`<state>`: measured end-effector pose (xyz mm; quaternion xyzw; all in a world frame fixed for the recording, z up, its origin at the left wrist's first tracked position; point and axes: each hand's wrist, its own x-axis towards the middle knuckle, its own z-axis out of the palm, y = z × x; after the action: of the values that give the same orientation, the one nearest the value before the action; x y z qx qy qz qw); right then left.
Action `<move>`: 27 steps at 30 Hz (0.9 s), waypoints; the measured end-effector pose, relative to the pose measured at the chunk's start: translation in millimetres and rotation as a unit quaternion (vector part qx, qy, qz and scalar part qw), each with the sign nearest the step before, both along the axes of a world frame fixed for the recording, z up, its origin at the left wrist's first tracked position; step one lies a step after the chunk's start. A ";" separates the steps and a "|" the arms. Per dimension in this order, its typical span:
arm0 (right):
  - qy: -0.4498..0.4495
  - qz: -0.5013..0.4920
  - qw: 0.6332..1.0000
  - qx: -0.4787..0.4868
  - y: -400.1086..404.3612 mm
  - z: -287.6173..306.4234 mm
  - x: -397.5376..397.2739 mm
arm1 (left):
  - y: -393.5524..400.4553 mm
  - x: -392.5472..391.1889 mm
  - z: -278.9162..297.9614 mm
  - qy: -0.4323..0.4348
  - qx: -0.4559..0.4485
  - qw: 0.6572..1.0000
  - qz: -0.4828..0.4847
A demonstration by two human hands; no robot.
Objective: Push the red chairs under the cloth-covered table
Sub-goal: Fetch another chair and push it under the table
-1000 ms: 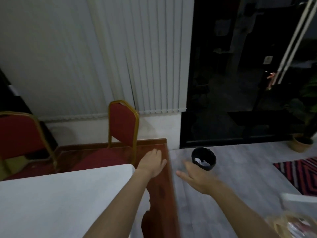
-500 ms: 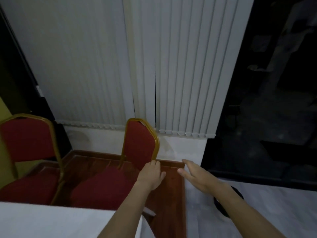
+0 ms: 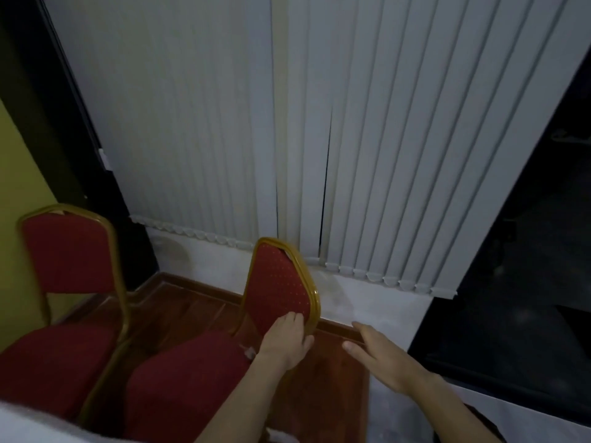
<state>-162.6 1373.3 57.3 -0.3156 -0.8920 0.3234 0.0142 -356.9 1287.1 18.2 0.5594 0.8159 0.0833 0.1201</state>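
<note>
Two red chairs with gold frames stand on a raised wooden floor. The near red chair (image 3: 275,289) has its backrest turned edge-on toward me, its seat low in the middle of the view. My left hand (image 3: 286,342) rests on the lower edge of that backrest, fingers curled over the gold frame. My right hand (image 3: 380,356) hovers open just to the right, apart from the chair. The far red chair (image 3: 68,254) stands at the left. A corner of the white cloth-covered table (image 3: 28,426) shows at the bottom left.
White vertical blinds (image 3: 367,139) hang right behind the chairs. A dark glass door (image 3: 527,266) fills the right side. The wooden platform (image 3: 335,378) ends at a step down to grey floor on the right. A yellow wall (image 3: 19,187) closes the left.
I have moved closer to the chairs, and the table has slid almost out of view. My left hand went from the air onto the near chair's backrest; my right hand followed beside it.
</note>
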 end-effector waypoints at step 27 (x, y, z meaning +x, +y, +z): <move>0.049 0.211 0.976 0.019 288.5 -42.1 -259.9 | 188.2 -176.0 -28.3 -0.052 0.073 0.962 0.256</move>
<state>-422.5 1661.8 15.2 -0.1039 -0.9425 0.3177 -0.0044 -532.9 1475.3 -10.1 0.3337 0.9163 0.1999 0.0956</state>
